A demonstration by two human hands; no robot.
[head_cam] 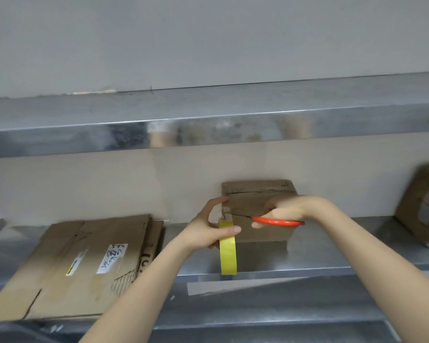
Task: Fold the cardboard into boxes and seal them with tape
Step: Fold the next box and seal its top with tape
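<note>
Before the box (258, 233), scissors (278, 222) at tape (228, 253)

This looks like a packing or stockroom corner rather than a home. The work surface is a bare steel counter (320, 258) with a steel shelf (208, 134) above it, set against a plain painted wall (84, 189). Flattened cardboard (84, 263) bearing stuck-on labels lies on the counter near a made-up box (258, 194); a second box (421, 206) at the right edge is perhaps taped, though blurred. A roll of yellow tape (228, 256) and orange-handled scissors (278, 222) are in hand.
</note>
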